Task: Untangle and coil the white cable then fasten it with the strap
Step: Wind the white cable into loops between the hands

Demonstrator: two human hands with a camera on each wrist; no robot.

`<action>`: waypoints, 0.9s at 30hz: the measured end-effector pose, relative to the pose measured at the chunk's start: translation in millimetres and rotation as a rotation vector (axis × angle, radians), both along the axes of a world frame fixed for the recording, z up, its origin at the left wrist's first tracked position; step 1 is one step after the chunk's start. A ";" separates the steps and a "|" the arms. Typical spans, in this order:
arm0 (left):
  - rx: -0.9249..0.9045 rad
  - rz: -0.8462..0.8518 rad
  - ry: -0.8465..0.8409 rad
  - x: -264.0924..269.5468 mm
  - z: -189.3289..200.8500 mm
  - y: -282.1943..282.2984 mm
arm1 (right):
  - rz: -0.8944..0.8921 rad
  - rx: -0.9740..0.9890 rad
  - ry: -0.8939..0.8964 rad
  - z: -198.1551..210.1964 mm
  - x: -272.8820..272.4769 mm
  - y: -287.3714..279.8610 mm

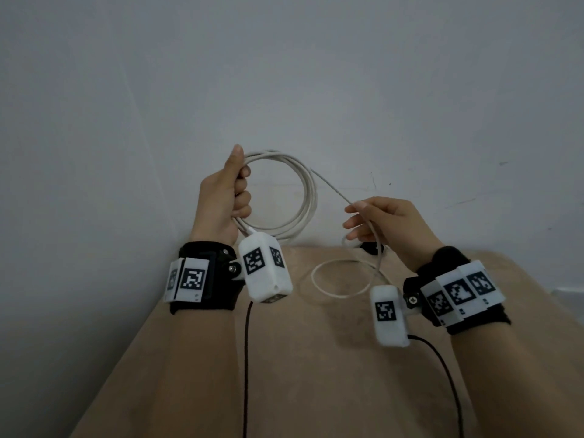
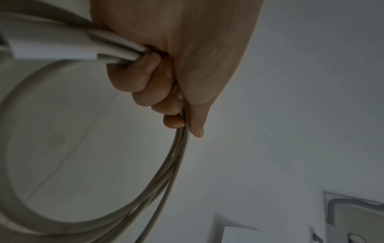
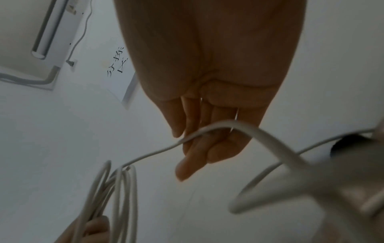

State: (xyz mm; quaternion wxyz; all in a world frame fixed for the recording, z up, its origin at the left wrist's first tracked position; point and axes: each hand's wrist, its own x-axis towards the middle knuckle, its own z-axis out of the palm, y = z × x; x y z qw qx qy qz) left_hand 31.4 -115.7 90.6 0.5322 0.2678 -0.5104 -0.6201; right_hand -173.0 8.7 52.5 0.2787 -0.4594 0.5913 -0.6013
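Note:
My left hand [image 1: 227,197] [image 2: 149,78] is held up above the table's far edge, its fingers curled round a coil of several turns of the white cable [image 1: 308,191] [image 2: 166,172]. A white plug [image 2: 51,47] sticks out below that fist. From the coil a single strand runs down right to my right hand [image 1: 382,216] [image 3: 207,139], which pinches it lightly between thumb and fingers. Below that hand the cable's loose remainder [image 1: 316,282] lies as one loop on the table. A small black thing, probably the strap [image 1: 371,247], lies on the table partly behind my right hand.
The beige table [image 1: 316,390] ends at a grey-white wall [image 1: 316,74] just behind the hands. Thin black leads [image 1: 246,358] hang from both wrist cameras over the tabletop. The right wrist view shows a ceiling fixture [image 3: 47,32] overhead.

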 end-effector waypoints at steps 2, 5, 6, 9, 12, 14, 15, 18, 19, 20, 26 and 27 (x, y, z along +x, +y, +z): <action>-0.012 -0.012 -0.018 -4.3 -0.3 1.6 | 0.033 -0.028 -0.053 3.1 6.2 0.2; -0.023 -0.031 -0.030 -8.8 -0.4 3.5 | 0.040 -0.052 -0.089 6.2 15.1 -2.0; -0.021 -0.035 -0.028 -9.8 -0.4 4.0 | 0.028 -0.052 -0.068 7.1 17.9 -2.5; -0.004 -0.035 -0.014 -11.8 -0.6 4.6 | -0.003 -0.059 0.037 7.7 23.4 -2.9; 0.017 -0.010 0.000 -14.7 -0.9 5.4 | 0.001 -0.087 0.096 8.1 29.8 -2.0; 0.030 0.004 0.009 -18.1 -1.3 6.7 | 0.029 -0.083 0.109 7.1 33.4 -3.2; 0.036 0.008 0.015 -19.9 -1.4 7.4 | 0.048 -0.066 0.119 5.8 34.9 -4.3; 0.047 -0.002 0.044 -25.0 -1.3 9.6 | 0.123 0.005 0.164 -0.4 39.9 -8.4; 0.050 -0.011 0.054 -26.3 -1.1 10.2 | 0.133 0.015 0.177 -2.2 40.6 -9.3; 0.055 -0.023 0.061 -27.3 -1.1 10.7 | 0.134 0.017 0.182 -2.8 41.0 -9.6; 0.099 -0.074 0.069 -27.1 -2.9 8.9 | 0.056 -0.086 0.025 2.4 34.4 -7.6; 0.093 -0.076 0.054 -26.9 -3.1 8.5 | 0.037 -0.108 0.001 2.9 32.1 -7.2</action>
